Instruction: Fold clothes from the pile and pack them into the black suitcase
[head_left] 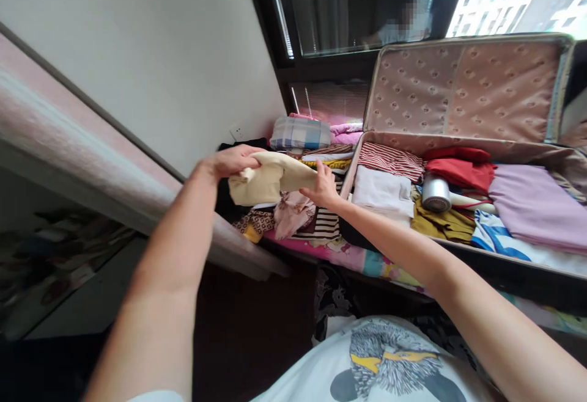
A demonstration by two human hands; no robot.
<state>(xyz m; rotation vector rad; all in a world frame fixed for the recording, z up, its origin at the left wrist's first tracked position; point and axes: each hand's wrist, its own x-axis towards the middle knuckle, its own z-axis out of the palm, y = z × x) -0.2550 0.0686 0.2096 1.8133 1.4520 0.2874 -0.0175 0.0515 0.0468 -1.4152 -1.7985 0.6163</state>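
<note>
A cream-coloured cloth garment, partly folded, hangs between my two hands above a heap of clothes. My left hand grips its upper left end, thumb and fingers closed on the fabric. At the right end, my right hand has its fingers closed around the cloth's edge. Below lie a pale pink crumpled cloth, a black-and-white striped cloth and a brown patterned cloth. The exact kind of the cream garment cannot be made out.
An open suitcase stands at the right, holding folded clothes, a red cloth, a lilac cloth and a silver cylinder. A plaid folded cloth lies by the window. A white wall rises at the left.
</note>
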